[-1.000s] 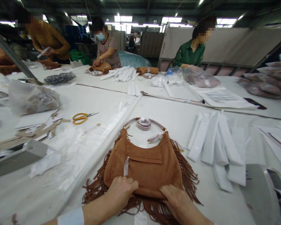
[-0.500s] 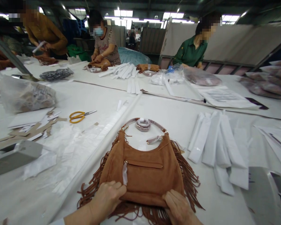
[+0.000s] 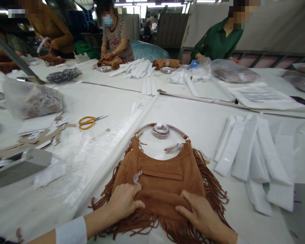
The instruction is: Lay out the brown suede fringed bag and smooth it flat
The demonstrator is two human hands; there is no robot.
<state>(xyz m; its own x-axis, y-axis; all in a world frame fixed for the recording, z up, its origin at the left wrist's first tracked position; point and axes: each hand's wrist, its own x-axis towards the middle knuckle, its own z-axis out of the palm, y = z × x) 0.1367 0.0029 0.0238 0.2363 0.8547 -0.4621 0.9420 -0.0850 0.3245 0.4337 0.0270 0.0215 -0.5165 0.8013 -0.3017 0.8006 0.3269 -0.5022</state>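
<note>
A brown suede handbag [image 3: 157,166] with long fringes lies on the white table in front of me, its strap side facing away. My left hand [image 3: 124,200] grips the bag's lower left edge, thumb pointing inward. At the lower right edge my right hand [image 3: 197,210] grips the bag in the same way. Between the hands the bottom of the bag is folded up. A zip pull [image 3: 136,178] wrapped in pale film hangs just above my left hand. Inside the handle's arc sits a coiled wrapped strap [image 3: 160,130].
Scissors with yellow handles [image 3: 91,121] lie to the left, near cardboard scraps [image 3: 38,139] and a grey tape dispenser [image 3: 22,166]. White padded strips [image 3: 256,159] lie at the right. Across the table, a person in a striped shirt [image 3: 118,37] handles a brown bag.
Both hands have moved up the bag, and its bottom edge is now folded further upward between them. The view has tilted down, with the scene shifted right.
</note>
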